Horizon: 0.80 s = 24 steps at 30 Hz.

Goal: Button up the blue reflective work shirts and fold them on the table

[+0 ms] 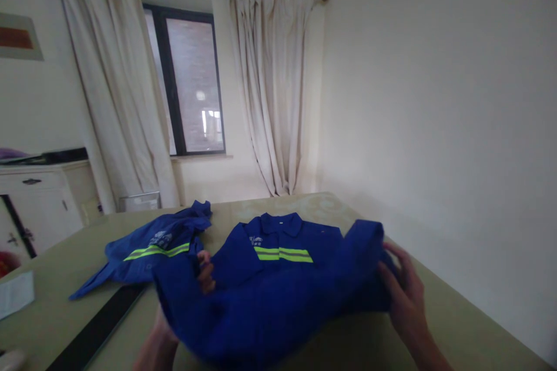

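Observation:
A blue work jacket (282,237) with a collar, a yellow-green reflective stripe and a white chest print lies front up on the table. Nearer to me, a broad stretch of blue cloth (270,313) is lifted and blurred; whether it is the jacket's lower part or a separate garment, I cannot tell. My left hand (206,273) grips this cloth at its left end, fingers curled over the edge and the palm hidden behind it. At the right end, my right hand (404,293) pinches the cloth between thumb and fingers.
Another blue garment (161,240) with a reflective stripe lies crumpled at the left. A long black strip (100,324) lies in front of it on the pale green table (461,313). White paper (17,294) is at the far left. A wall (435,127) borders the right side.

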Tool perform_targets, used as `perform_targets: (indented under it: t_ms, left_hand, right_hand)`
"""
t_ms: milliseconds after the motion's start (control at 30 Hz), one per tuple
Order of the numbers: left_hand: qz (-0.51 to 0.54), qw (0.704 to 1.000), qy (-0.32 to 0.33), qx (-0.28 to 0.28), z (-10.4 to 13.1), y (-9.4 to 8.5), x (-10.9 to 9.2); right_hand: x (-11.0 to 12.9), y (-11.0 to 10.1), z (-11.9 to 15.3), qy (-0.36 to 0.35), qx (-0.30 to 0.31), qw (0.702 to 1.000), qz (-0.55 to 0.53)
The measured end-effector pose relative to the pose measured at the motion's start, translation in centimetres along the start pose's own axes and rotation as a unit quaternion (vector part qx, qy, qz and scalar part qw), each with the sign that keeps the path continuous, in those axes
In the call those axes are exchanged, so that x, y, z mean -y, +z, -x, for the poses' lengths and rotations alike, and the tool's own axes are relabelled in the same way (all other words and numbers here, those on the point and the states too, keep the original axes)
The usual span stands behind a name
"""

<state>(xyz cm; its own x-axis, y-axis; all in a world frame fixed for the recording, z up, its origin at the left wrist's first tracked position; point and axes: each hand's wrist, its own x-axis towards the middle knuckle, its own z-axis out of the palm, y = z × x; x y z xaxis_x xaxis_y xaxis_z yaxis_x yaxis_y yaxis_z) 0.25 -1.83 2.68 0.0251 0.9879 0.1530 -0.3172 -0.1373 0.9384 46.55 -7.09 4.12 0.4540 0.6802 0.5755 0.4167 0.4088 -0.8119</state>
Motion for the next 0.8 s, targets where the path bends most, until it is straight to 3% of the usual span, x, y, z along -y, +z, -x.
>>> perform_targets:
  t_ms: [33,100,133,200,267,333,467,567,667,733,800]
  left_hand:
    - [-0.082,0.995,-0.035,0.048,0.2,0.5,0.5]
    - [-0.289,0.949,-0.059,0.110,0.4,2.4,2.0]
    - [-0.387,0.912,-0.049,0.128,0.5,3.6,2.9]
    - [-0.517,0.846,-0.008,0.132,0.5,5.8,4.6]
    - [-0.542,0.832,0.031,0.115,0.1,7.0,5.7]
    - [-0.496,0.863,0.067,0.064,-0.7,6.9,6.1]
    - [-0.329,0.930,0.107,-0.121,-2.6,4.6,5.4]
    - [-0.215,0.956,0.099,-0.173,-3.1,3.4,4.0]
    - [-0.042,0.984,0.064,-0.162,-2.3,2.8,2.1]
    - [0.061,0.986,0.045,-0.151,-1.6,2.3,0.7]
    - [0.095,0.984,0.045,-0.147,-1.1,1.6,-0.6]
  right_hand:
    - [-0.4,-0.9,1.2,0.022,0.123,0.992,0.010]
    - [-1.2,-2.0,3.5,0.036,0.337,0.938,0.072]
    - [-1.5,-2.2,4.4,0.027,0.403,0.908,0.114]
    - [-2.1,-1.9,5.3,-0.006,0.465,0.865,0.188]
    - [-2.8,-0.6,4.6,-0.040,0.468,0.851,0.236]
    - [-3.9,1.5,2.4,-0.062,0.440,0.853,0.273]
    - [-5.8,6.7,-3.9,-0.027,0.350,0.879,0.322]
    - [-5.6,9.4,-6.9,-0.029,0.310,0.900,0.304]
    - [-4.2,9.0,-7.7,-0.059,0.274,0.923,0.263]
    - [-3.4,6.8,-7.5,-0.059,0.230,0.949,0.209]
    - [-3.0,3.7,-7.0,-0.022,0.183,0.974,0.132]
